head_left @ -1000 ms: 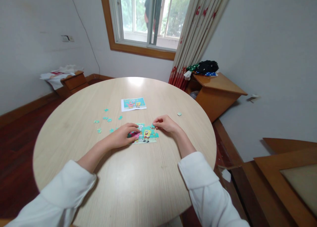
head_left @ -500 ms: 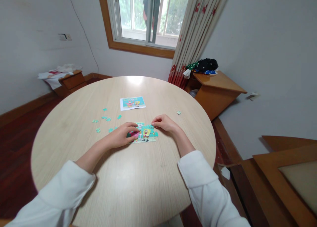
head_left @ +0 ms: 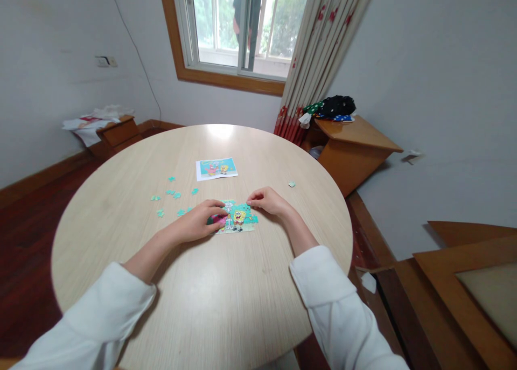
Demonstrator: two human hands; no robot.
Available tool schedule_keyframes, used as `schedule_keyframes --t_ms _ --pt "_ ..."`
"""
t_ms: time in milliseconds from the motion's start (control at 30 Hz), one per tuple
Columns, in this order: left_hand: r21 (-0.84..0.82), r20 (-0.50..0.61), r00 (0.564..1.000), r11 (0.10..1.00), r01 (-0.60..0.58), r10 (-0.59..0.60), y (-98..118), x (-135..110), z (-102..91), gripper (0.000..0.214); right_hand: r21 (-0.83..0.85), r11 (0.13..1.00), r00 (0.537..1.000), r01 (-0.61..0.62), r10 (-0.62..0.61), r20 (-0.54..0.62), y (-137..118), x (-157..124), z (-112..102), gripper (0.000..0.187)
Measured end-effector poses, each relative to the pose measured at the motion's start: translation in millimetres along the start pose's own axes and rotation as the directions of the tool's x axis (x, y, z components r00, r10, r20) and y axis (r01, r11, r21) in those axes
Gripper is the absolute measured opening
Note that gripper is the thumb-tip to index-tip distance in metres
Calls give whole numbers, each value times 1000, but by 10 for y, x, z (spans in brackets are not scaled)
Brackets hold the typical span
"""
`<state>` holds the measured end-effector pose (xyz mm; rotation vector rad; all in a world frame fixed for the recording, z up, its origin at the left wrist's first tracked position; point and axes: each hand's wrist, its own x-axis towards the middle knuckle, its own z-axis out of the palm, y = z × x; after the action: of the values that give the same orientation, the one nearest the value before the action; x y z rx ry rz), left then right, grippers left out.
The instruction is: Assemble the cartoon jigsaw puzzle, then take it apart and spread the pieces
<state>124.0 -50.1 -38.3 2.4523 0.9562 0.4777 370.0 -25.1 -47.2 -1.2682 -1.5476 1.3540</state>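
A partly assembled jigsaw puzzle [head_left: 239, 219] with a yellow square cartoon figure and a pink one lies flat on the round table. My left hand [head_left: 197, 221] rests over its left side, fingers apart and touching the surface, covering part of the picture. At the puzzle's upper right edge, my right hand [head_left: 269, 201] has thumb and forefinger pinched on a small puzzle piece [head_left: 247, 203], mostly hidden by the fingertips. Several loose teal pieces, one being a puzzle piece [head_left: 195, 192], are scattered left of and beyond my left hand.
A printed reference picture [head_left: 217, 169] lies beyond the puzzle on the round table [head_left: 194, 300]. One lone piece [head_left: 291, 184] sits farther right. A wooden cabinet [head_left: 355, 138] topped with dark cloth stands past the table's right edge, near a curtain [head_left: 313, 52].
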Motion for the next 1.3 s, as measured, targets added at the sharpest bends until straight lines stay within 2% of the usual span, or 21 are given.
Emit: schedule_keyframes --t_ms 467,833,1300 --pt "-8 6 1000 1000 11 -11 24 1 -9 38 -46 999 1000 12 -13 -22 30 15 -4 15" --pt "-32 -6 1000 999 -5 5 0 -2 6 38 -297 954 997 45 -62 -48 -40 -20 -4 12" --pt "-28 12 1000 1000 3 -3 14 -6 -2 38 -315 949 998 26 -45 -52 -72 -31 13 13"
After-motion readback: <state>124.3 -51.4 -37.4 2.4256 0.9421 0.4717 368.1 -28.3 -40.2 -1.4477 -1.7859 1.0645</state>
